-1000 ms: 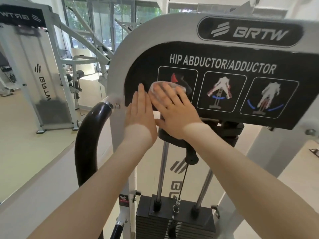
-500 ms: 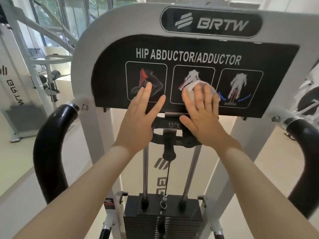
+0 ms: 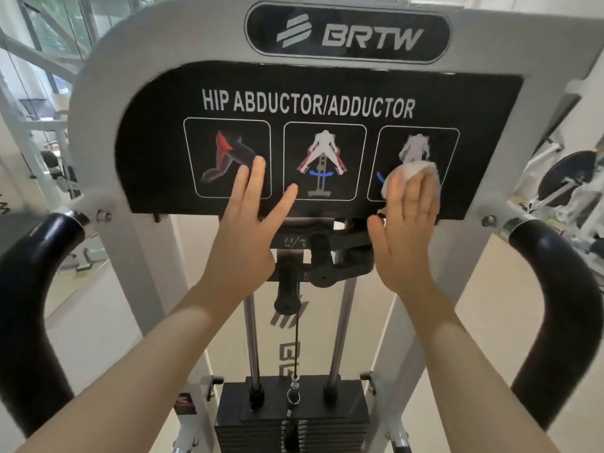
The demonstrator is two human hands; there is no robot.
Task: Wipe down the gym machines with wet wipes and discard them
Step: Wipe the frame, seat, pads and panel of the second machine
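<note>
A grey hip abductor/adductor machine fills the view, with a black instruction panel [image 3: 310,93] at its top. My right hand [image 3: 407,230] presses a crumpled white wet wipe [image 3: 410,173] flat against the panel's right pictogram, fingers straight over the wipe. My left hand [image 3: 246,230] rests with straight fingers on the panel's lower edge, between the left and middle pictograms, and holds nothing. Most of the wipe is hidden under my right fingers.
Two black padded handles curve out at the left [image 3: 29,305] and right [image 3: 568,305]. Below the panel hang two chrome guide rods [image 3: 251,335] and the black weight stack [image 3: 294,416]. Other grey gym machines stand behind at the left and right.
My right hand has slid the wipe rightward across the panel, from the left pictogram past the middle one to the right one. My left hand shifted slightly right along the panel's lower edge.
</note>
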